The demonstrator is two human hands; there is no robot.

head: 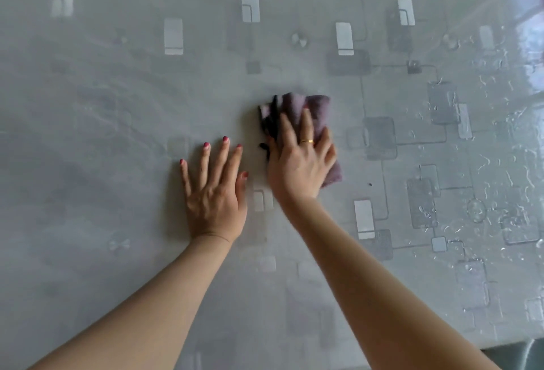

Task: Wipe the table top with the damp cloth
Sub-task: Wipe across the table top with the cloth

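Note:
A crumpled purple cloth [297, 107] with dark patches lies on the grey patterned table top [147, 98] near the middle. My right hand [300, 160] presses flat on the cloth with its fingers straight and spread; the hand covers the cloth's near part. My left hand [215, 190] rests flat on the bare table just left of the cloth, with its fingers spread, apart from the cloth.
Water streaks and droplets [494, 169] cover the right part of the table. The table's right edge [530, 343] shows at the lower right corner and its far edge at the top right. The left half looks hazy and dull.

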